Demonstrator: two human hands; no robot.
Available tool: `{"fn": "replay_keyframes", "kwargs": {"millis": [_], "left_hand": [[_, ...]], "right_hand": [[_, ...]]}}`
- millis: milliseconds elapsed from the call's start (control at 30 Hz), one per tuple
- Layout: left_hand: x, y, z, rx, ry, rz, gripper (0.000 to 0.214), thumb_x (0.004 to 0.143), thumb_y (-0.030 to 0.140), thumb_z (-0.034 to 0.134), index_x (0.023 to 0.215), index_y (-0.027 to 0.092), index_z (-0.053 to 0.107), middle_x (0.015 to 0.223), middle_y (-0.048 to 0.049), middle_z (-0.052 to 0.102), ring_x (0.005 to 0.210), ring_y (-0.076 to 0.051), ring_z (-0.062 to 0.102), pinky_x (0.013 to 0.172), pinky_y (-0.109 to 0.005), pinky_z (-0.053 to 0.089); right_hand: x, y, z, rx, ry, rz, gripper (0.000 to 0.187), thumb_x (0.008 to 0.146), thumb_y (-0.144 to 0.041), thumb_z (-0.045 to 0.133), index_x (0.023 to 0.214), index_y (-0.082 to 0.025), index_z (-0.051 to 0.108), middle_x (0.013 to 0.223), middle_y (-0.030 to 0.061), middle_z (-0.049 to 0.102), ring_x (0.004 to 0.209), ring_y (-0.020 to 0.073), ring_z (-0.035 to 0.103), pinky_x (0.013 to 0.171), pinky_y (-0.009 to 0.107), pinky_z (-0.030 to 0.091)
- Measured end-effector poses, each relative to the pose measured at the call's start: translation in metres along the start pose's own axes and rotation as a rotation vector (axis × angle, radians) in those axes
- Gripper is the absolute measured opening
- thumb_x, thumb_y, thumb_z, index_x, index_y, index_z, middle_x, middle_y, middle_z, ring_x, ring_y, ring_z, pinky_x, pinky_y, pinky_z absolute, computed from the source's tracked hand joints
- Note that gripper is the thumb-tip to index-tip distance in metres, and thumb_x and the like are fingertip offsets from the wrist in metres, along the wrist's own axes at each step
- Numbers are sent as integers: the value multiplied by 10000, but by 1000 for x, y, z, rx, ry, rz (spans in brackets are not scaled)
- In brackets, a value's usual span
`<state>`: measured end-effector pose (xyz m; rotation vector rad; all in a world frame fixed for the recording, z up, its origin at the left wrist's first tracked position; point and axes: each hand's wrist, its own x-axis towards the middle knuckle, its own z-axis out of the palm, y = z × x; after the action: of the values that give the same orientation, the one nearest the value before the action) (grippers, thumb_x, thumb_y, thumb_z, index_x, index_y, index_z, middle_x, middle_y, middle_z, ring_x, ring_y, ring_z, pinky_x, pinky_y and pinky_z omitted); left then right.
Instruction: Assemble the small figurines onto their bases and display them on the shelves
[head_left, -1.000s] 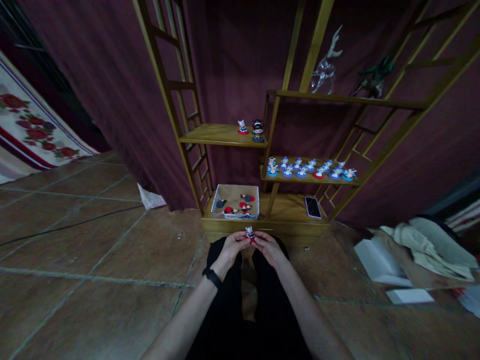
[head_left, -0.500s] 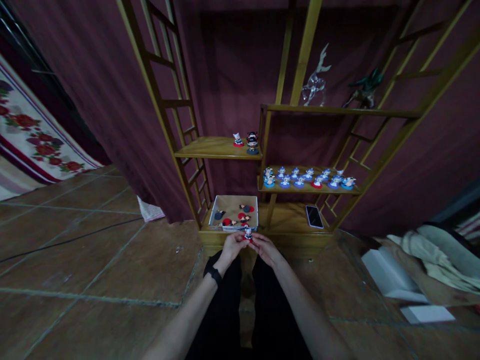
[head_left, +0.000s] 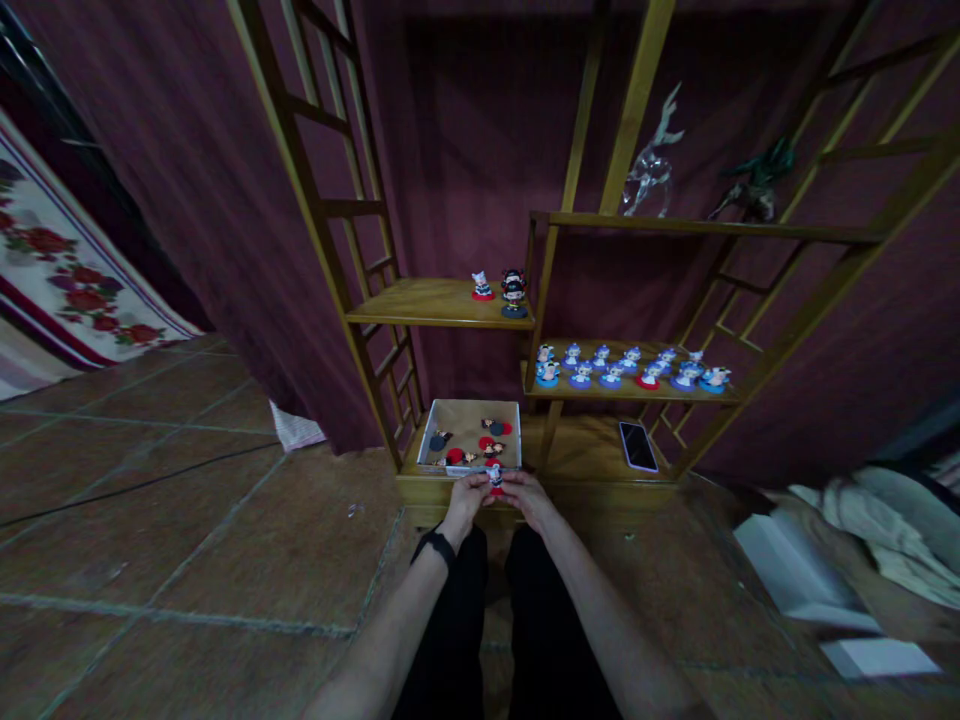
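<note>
Between my two hands, just in front of the box, is a small figurine [head_left: 495, 480] with a whitish head and a red base. My left hand [head_left: 468, 500] pinches it from the left side, and my right hand [head_left: 528, 496] grips it from the right. Directly beyond stands a shallow cardboard box [head_left: 427, 440] with several dark-haired figurines [head_left: 491, 448] lying in it on red or dark bases. On the upper left shelf [head_left: 420, 298], a white-headed figurine [head_left: 482, 286] on a red base stands beside dark-haired figurines [head_left: 514, 294].
Several blue and white figurines [head_left: 611, 374] stand in rows on the right shelf [head_left: 555, 390]. A phone [head_left: 637, 446] lies on the bottom board. Higher up are a clear deer ornament [head_left: 651, 170] and a dark green statue [head_left: 757, 182]. White boxes [head_left: 802, 575] lie on the floor at right.
The view has shifted slightly, with the shelves now a little lower and farther right. Both hands still hold the figurine in front of the box.
</note>
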<state>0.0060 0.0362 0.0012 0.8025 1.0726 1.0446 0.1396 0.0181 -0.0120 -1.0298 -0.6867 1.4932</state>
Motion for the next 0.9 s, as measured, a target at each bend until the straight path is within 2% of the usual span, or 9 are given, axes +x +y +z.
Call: {"fn": "replay_keyframes", "kwargs": {"millis": [333,500,633,900], "left_hand": [[5,-2,-1,-52,-16,-85,179,526,95,764,665,100,652,615,-39,647,538,-95,591,548,-209,493],[5,-5,-2,-104,-44,-38,260,505,119,784,724,108,644,680,-39,662,580,-99,610,580,-209,494],[6,-9,0,-96,-55,12,289,474,113,792,711,110,627,606,-6,634,524,-75,580,532,-175,459],[10,-7,0,-61,-26,-39,269,456,89,782,674,102,626,592,-18,638,495,-79,574,508,-181,450]], "right_hand": [[3,3,-7,-9,-23,-4,312,462,-277,800,706,-177,634,753,9,671,721,173,643,797,384,487],[3,2,-8,21,-54,-9,327,491,-303,792,747,-178,633,797,17,671,744,162,638,791,366,488],[3,5,-7,19,-46,-17,322,498,-293,786,755,-185,624,805,8,670,738,150,633,776,345,494],[5,6,-5,11,-34,-30,311,469,-262,791,718,-177,625,760,9,676,698,156,635,750,349,505]]}}
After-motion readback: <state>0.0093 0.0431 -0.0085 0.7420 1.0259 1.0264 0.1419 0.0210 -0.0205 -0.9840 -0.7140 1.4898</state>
